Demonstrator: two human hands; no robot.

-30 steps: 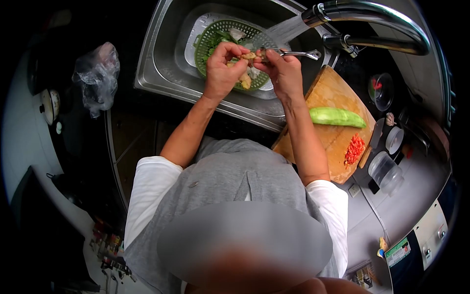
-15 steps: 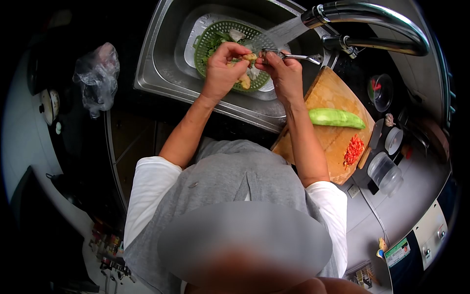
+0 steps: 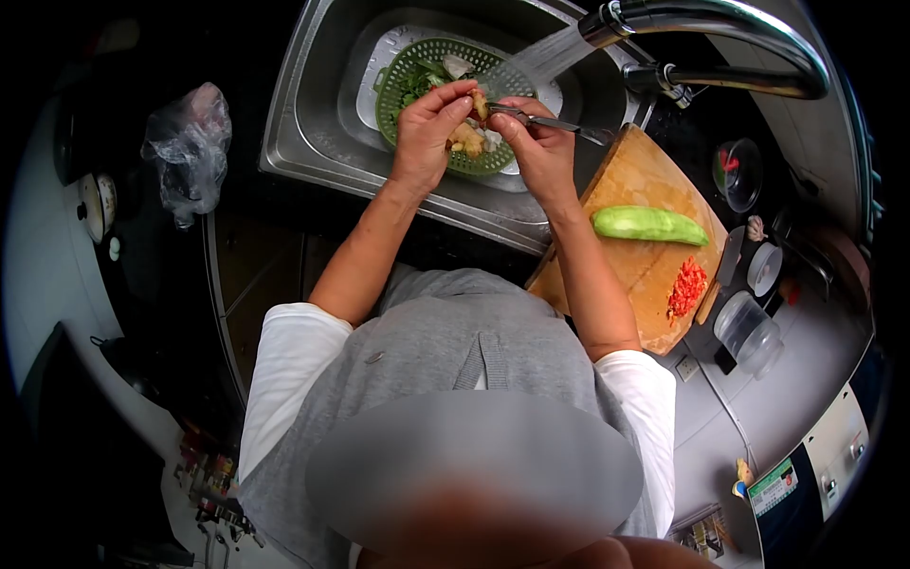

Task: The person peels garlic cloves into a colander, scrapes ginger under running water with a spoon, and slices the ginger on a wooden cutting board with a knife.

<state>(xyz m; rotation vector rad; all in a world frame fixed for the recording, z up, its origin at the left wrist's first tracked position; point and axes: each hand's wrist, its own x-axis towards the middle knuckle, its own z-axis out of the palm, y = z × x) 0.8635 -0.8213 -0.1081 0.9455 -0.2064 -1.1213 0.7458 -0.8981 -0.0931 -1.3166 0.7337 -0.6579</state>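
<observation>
Over the sink, my left hand (image 3: 424, 133) pinches a small piece of ginger (image 3: 480, 104). My right hand (image 3: 540, 152) is closed around a metal peeler (image 3: 559, 124), its working end against the ginger and its handle pointing right. Below both hands sits a green colander (image 3: 391, 95) holding leafy greens (image 3: 414, 85), some white pieces and a larger knob of ginger (image 3: 466, 140). Water runs from the faucet (image 3: 701, 21) just beyond my fingers. Part of the peeler is hidden by my right fingers.
The steel sink (image 3: 313, 171) surrounds the colander. To the right, a wooden cutting board (image 3: 626, 275) bears a peeled green gourd (image 3: 649, 226), chopped red pepper (image 3: 686, 287) and a knife (image 3: 725, 266) at its edge. A plastic bag (image 3: 190, 156) lies left; clear containers (image 3: 747, 332) stand right.
The ginger piece has turned more upright in my left fingers. My right hand has shifted slightly down and left, and the peeler handle has rotated, its end now lower.
</observation>
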